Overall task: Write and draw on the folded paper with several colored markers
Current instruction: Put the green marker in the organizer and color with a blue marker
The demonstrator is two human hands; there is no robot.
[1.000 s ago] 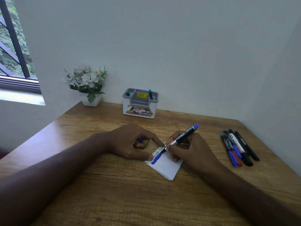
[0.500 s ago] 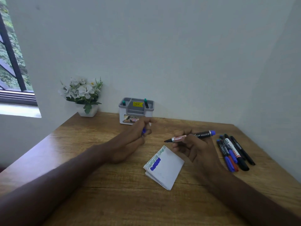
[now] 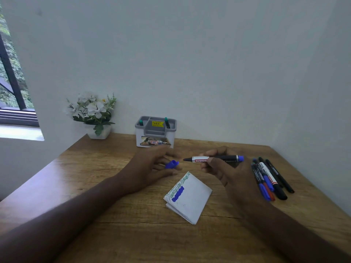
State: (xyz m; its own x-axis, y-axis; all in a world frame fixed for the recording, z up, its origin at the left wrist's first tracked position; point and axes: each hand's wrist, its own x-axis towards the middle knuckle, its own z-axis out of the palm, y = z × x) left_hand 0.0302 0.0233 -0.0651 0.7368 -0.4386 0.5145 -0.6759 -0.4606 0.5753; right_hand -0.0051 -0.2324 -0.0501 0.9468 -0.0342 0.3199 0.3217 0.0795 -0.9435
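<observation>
While the right hand (image 3: 226, 168) pinches an uncapped blue marker (image 3: 214, 159) level, tip leftward, the left hand (image 3: 152, 168) holds its blue cap (image 3: 171, 164) between the fingers. Folded paper (image 3: 191, 196) lies mid-bench (image 3: 95, 168) below both: white, green script along one edge, blue scribbled bar beside it. Spare markers (image 3: 269, 179) near the right edge.

- Folded paper (image 3: 190, 198): white, flat on the table, green writing and a blue scribble along its 10 o'clock edge.
- Blue marker (image 3: 214, 159): uncapped, level, tip pointing to 9 o'clock.
- Spare markers (image 3: 269, 179): bunched at the paper's 3 o'clock.
</observation>
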